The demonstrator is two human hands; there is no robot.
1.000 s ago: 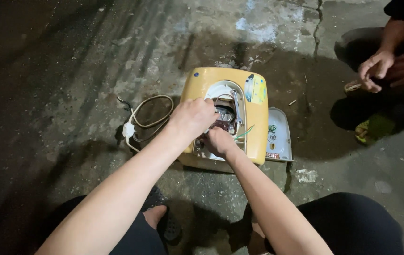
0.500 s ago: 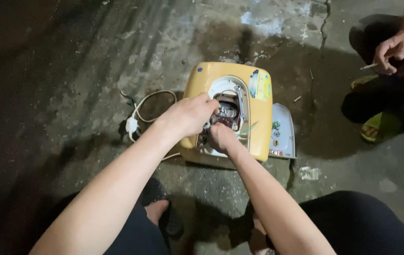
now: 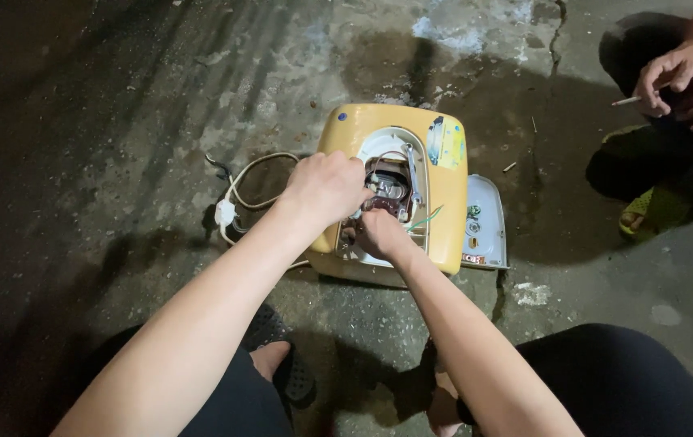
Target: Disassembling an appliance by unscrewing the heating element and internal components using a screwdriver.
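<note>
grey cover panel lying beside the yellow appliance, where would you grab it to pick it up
Probably by its long outer edge, coming from the side away from the yellow appliance. The grey cover panel lies flat on the concrete floor with its inner edge tight against the housing, so fingers fit only under the free edge. Both the left hand and right hand are inside the appliance's opening.

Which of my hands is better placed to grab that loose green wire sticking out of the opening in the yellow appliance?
Probably the right hand. It is already inside the opening of the yellow appliance, just beside the green wire. The left hand rests on the opening's far-left rim, and would have to cross over the right.
</note>
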